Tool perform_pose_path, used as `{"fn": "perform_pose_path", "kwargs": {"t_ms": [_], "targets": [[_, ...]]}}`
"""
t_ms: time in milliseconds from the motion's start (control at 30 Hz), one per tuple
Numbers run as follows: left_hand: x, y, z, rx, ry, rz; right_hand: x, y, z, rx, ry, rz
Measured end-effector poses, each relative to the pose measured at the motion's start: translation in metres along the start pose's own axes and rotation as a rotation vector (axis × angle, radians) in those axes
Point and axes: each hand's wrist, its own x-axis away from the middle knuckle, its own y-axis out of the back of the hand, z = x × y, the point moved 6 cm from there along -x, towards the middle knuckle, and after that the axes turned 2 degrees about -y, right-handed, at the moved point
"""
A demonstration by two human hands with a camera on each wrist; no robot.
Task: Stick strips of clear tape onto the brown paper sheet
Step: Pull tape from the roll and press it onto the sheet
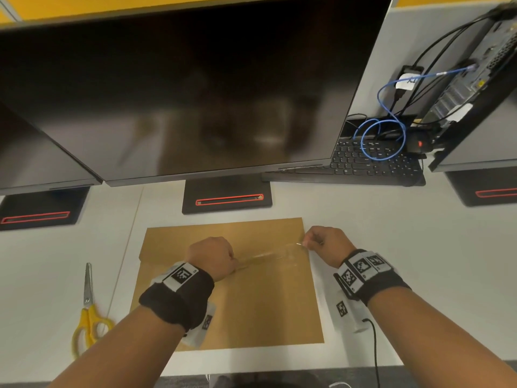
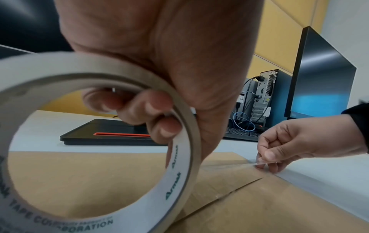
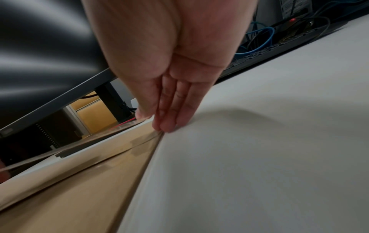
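A brown paper sheet lies flat on the white desk, seen also as brown paper and brown paper. My left hand grips a roll of clear tape above the sheet's middle, fingers curled through its core. A clear tape strip runs from the roll to the sheet's right edge. My right hand pinches the strip's free end there, its fingertips low at the paper's edge.
Yellow-handled scissors lie on the desk left of the sheet. A monitor stand base sits just beyond the sheet under a large dark monitor. A keyboard, blue cable and computer tower stand at the back right.
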Motion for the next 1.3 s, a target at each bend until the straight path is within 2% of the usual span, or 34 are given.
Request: {"fn": "perform_pose_path", "kwargs": {"t_ms": [233,567,933,1033,1300], "targets": [[0.001,-0.008,-0.001,-0.095,0.023,0.010,-0.001,-0.004,0.007,0.125,0.003,-0.031],[0.005,-0.011,-0.012,-0.165,0.008,0.004,-0.003,-0.006,0.010,0.164,-0.024,-0.037],[0.007,-0.012,-0.029,-0.291,0.011,0.021,0.003,-0.012,0.016,0.217,0.017,-0.013],[0.007,-0.012,-0.030,-0.278,0.007,0.018,0.005,-0.017,0.018,0.232,0.074,-0.039],[0.010,-0.011,-0.032,-0.275,0.010,0.037,0.016,-0.038,0.026,0.343,0.096,0.050]]}}
